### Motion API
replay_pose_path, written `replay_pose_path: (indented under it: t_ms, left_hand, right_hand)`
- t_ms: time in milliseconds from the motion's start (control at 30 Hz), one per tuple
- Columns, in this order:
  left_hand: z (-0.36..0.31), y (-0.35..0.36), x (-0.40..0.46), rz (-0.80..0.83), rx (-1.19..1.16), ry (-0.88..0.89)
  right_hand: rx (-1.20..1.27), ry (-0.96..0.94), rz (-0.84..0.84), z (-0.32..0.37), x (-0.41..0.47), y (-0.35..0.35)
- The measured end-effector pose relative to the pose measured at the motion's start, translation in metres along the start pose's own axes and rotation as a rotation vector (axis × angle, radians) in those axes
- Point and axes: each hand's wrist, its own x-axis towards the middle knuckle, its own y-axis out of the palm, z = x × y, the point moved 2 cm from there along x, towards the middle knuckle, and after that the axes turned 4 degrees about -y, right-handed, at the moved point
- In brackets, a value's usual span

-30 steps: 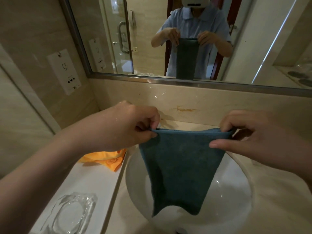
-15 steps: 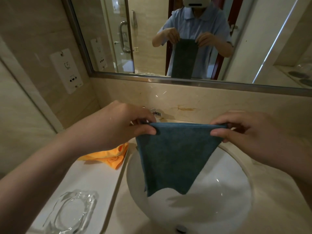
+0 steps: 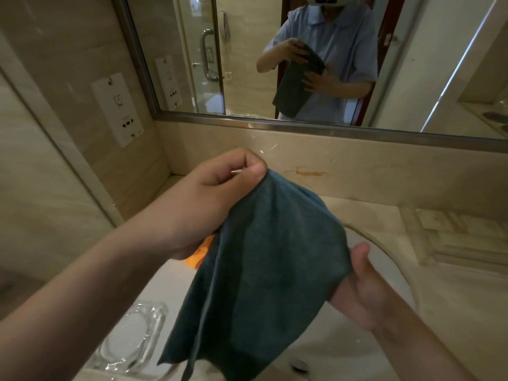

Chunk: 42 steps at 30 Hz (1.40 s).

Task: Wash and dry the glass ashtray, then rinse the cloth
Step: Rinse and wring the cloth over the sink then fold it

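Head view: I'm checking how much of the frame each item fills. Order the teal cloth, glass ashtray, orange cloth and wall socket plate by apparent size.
1. teal cloth, by far the largest
2. glass ashtray
3. wall socket plate, near the ashtray's size but farther off, so unsure
4. orange cloth, mostly hidden

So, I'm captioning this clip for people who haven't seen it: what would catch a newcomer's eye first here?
First the dark teal microfibre cloth, hanging mid-frame over the white round basin, pinched at its top corner by the left hand while the right hand reaches under its lower edge. Next, the clear square glass ashtray on the counter, lower left. Above, the wall mirror reflects the person holding the cloth.
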Motion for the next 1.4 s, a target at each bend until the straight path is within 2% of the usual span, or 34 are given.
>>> replay_pose_path:
  t_ms: [133, 233, 367, 467, 533, 633, 767, 867, 1000, 1100, 1200, 1267, 1367, 1400]
  left_hand:
    - [0.006, -0.010, 0.001, -0.053, 0.027, -0.100]
    - [0.006, -0.021, 0.000, -0.102, 0.029, -0.108]
    - [0.002, -0.031, 0.003, -0.179, 0.069, -0.034]
    - [0.001, -0.036, -0.002, -0.157, 0.147, 0.004]
    - [0.007, -0.035, -0.013, -0.096, 0.227, 0.004]
    - [0.033, -0.022, -0.038, 0.005, 0.302, -0.060]
    - [0.087, 0.009, -0.069, 0.121, 0.179, -0.327]
    - [0.130, 0.028, -0.080, 0.086, 0.146, -0.431]
    - [0.178, 0.040, -0.085, 0.002, 0.136, -0.552]
    - [0.201, 0.039, -0.082, -0.131, 0.091, -0.673]
    - [0.213, 0.035, -0.068, -0.221, 0.045, -0.752]
    - [0.222, 0.032, -0.055, -0.207, 0.101, -0.775]
    - [0.239, 0.035, -0.042, -0.152, 0.238, -0.735]
    - [0.243, 0.036, -0.039, -0.144, 0.284, -0.712]
  right_hand:
    - [0.040, 0.065, -0.125, -0.008, 0.006, 0.003]
    - [-0.146, 0.081, -0.195, 0.005, 0.015, 0.004]
    - [-0.324, 0.002, -0.303, 0.024, 0.026, 0.007]
    - [-0.507, -0.034, -0.297, 0.028, 0.022, 0.011]
    - [-0.650, 0.048, -0.286, 0.022, 0.014, 0.012]
    - [-0.648, 0.207, -0.291, -0.004, -0.010, -0.001]
    - [-0.719, 0.466, -0.239, -0.055, -0.035, -0.025]
    - [-0.658, 0.678, -0.194, -0.096, -0.055, -0.040]
    - [-0.666, 0.631, -0.081, -0.127, -0.062, -0.054]
    - [-0.587, 0.628, -0.189, -0.135, -0.052, -0.062]
    - [-0.576, 0.596, -0.384, -0.150, -0.043, -0.074]
    - [-0.676, 0.612, -0.502, -0.158, -0.033, -0.080]
    - [-1.027, 0.682, -0.522, -0.165, -0.026, -0.087]
    - [-1.052, 0.690, -0.541, -0.165, -0.025, -0.086]
